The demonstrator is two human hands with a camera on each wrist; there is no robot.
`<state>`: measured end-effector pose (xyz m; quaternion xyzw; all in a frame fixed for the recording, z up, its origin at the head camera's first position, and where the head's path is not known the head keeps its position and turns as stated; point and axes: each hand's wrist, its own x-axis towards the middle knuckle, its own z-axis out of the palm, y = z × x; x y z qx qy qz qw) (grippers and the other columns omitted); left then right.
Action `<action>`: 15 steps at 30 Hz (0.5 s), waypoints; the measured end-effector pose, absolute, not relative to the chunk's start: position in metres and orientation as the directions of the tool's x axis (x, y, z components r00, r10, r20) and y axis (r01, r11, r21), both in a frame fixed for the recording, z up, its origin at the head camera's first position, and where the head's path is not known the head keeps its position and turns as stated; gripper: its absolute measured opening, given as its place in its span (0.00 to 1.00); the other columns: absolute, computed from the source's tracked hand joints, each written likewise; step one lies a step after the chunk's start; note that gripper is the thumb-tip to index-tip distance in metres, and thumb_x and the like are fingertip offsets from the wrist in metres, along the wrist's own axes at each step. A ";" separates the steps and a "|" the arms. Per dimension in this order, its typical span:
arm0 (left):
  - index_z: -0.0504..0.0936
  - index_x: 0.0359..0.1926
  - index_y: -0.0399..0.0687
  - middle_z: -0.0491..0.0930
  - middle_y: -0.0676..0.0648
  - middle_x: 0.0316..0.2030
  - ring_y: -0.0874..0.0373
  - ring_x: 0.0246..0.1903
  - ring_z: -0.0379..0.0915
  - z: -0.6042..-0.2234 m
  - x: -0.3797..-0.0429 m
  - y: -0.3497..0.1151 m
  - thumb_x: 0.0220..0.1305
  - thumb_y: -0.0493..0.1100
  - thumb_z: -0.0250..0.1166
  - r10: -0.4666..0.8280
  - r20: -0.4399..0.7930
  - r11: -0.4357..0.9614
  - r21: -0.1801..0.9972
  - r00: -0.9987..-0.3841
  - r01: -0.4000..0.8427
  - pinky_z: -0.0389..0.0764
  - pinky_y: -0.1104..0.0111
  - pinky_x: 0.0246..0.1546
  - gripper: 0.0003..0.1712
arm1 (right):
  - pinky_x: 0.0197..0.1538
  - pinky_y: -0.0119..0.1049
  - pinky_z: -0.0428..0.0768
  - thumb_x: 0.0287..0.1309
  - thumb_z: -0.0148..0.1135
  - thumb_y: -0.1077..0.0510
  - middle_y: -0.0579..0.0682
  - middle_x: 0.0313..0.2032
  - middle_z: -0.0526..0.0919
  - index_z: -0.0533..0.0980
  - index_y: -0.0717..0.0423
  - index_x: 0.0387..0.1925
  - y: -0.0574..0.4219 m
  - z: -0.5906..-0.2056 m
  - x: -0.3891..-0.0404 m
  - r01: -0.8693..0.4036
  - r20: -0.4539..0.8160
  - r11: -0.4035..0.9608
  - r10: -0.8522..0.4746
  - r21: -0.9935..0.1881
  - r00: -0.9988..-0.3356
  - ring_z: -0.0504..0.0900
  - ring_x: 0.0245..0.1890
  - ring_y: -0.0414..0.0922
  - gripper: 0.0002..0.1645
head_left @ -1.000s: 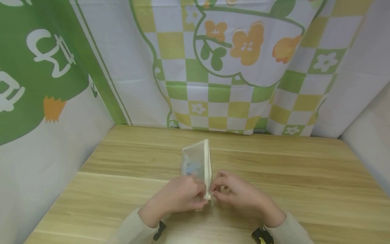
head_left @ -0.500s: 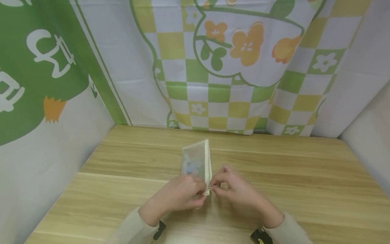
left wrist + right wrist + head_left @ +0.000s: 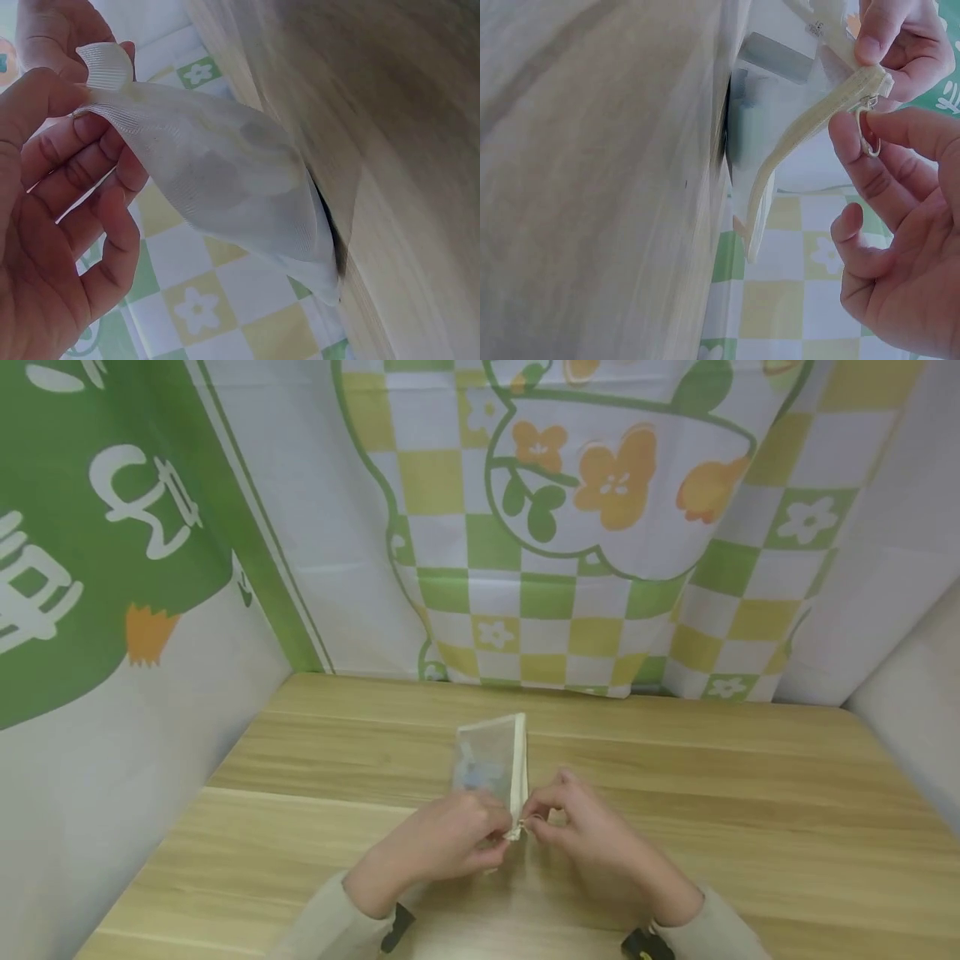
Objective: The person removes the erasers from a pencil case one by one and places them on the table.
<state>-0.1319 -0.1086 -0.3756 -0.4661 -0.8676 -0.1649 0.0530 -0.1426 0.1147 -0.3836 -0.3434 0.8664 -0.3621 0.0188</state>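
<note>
A see-through mesh zip pouch (image 3: 480,752) with a cream zipper edge (image 3: 799,139) stands tilted on the table, pale blue and grey items showing faintly inside. My left hand (image 3: 446,835) pinches the near corner of the pouch, thumb against fingers, beside the zipper's end. Opposite it, my right hand (image 3: 588,827) holds the small cord loop (image 3: 867,135) of the zipper pull between thumb and forefinger. In the right wrist view, that pull sits at the near end of the zipper. The left wrist view shows the pouch's mesh side (image 3: 225,165) sloping down to the tabletop.
The wood-grain table (image 3: 712,793) runs back to a checked, flower-printed cloth (image 3: 547,593) that hangs behind it. A green and white cloth (image 3: 105,527) hangs on the left. Black straps (image 3: 647,943) show at the wrists.
The pouch's near corner and my right fingers have shifted slightly away from me. Both hands keep their pinch. The head view has moved a little, so the scene sits slightly lower and further right.
</note>
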 end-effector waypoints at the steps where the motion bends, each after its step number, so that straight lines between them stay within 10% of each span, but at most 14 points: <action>1: 0.77 0.21 0.50 0.76 0.58 0.23 0.72 0.24 0.61 -0.375 -0.132 -0.109 0.55 0.37 0.66 0.792 0.248 0.510 0.234 -0.558 0.828 0.67 0.87 0.27 0.09 | 0.40 0.31 0.66 0.60 0.65 0.60 0.31 0.25 0.79 0.84 0.45 0.31 0.114 -0.383 -0.142 -0.583 0.220 0.503 -0.607 -0.638 -0.764 0.70 0.35 0.44 0.06; 15: 0.79 0.21 0.52 0.76 0.60 0.21 0.71 0.23 0.62 -0.371 -0.128 -0.111 0.52 0.38 0.68 0.788 0.332 0.545 0.015 -0.518 0.838 0.64 0.88 0.24 0.08 | 0.34 0.28 0.66 0.58 0.68 0.59 0.35 0.27 0.80 0.84 0.44 0.31 0.110 -0.379 -0.143 -0.577 0.217 0.549 -0.584 -0.604 -0.782 0.68 0.33 0.42 0.05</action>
